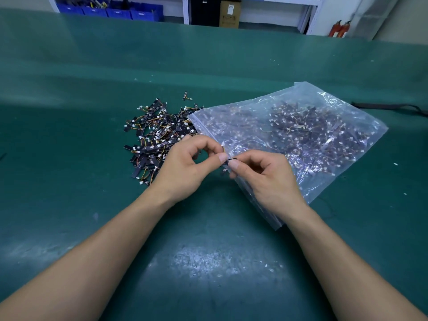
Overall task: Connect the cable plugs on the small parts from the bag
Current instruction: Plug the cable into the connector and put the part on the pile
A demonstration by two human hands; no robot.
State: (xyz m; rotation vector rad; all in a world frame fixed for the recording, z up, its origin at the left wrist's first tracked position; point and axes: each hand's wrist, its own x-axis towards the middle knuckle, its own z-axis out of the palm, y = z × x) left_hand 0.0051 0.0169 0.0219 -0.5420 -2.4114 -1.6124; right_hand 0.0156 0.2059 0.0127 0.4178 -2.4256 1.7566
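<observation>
Observed: the left hand (pixel 185 163) and the right hand (pixel 266 179), both uncovered, on the near side of the bag (pixel 324 117), the right hand overlapping the bag's near edge. Thumbnails on both short and trimmed. The left forearm (pixel 92 251) and the right forearm (pixel 347 262) are bare from wrist to the frame's bottom edge, each appearing broader the farther it lies from the bag

I log this site as an electronics assembly workshop. Evidence: long green-matted workbench (pixel 208 66); blue storage bins (pixel 111 12) on white metal shelving (pixel 186 10); cardboard carton (pixel 229 15); two red fire extinguishers (pixel 340 28); bulk bag (pixel 335 107) of small wired boards.
</observation>
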